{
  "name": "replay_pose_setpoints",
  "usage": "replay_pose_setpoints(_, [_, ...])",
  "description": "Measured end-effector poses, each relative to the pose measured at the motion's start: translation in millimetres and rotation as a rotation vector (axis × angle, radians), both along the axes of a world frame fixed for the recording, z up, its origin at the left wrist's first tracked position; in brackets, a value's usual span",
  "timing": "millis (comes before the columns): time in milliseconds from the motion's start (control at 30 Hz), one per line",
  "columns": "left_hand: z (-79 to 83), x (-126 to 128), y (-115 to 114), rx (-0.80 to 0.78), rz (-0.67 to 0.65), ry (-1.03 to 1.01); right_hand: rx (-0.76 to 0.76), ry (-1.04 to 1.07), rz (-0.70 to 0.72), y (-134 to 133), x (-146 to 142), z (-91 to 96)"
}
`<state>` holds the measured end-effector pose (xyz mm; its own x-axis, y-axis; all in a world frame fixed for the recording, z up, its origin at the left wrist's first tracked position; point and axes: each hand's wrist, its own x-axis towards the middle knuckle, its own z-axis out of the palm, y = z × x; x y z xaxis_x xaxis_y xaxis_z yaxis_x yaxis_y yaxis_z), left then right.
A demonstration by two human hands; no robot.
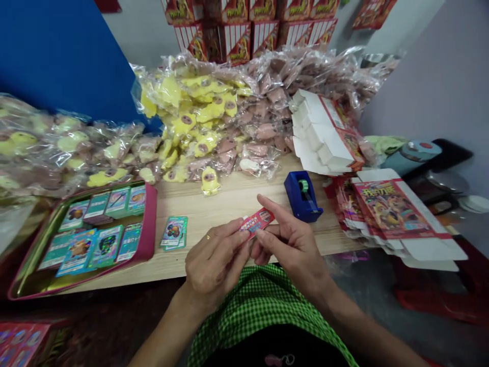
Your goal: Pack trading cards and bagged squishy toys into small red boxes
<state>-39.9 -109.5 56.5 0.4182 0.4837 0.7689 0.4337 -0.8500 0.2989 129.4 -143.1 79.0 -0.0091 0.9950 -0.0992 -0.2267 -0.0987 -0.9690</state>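
A small red printed card strip [256, 222] sits between the two hands, pinched at both ends. The left hand [216, 265] presses its thumb and fingers together on the strip's lower-left end, and the right hand [290, 250] closes its thumb and forefinger on the upper-right end. The strip's long axis is tilted, rising from lower left to upper right across the body. A ring shows on one left finger.

Just ahead of the right hand stands one blue tape dispenser [301, 196] with a green roll, on a wooden table [221, 204]. Ahead of the left hand lies one loose stack of teal cards [174, 232], beside a pink-rimmed metal tray [151, 219] holding eight card piles in two rows of four. To the right lie printed flat box blanks [389, 211], and beyond them folded white cartons [324, 135]. Many clear bags of yellow and pink soft toys [202, 117] heap along the table's far side.
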Motion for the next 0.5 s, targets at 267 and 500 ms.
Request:
replay_pose_setpoints(267, [5.8, -11, 3, -0.264, -0.071, -0.011, 0.043, 0.012, 0.042, 0, -9, -14.2])
replay_pose_setpoints(500, [15.6, -8, 8, -0.522, -0.054, -0.111, 0.034, -0.028, 0.020, 2, -22, -22.4])
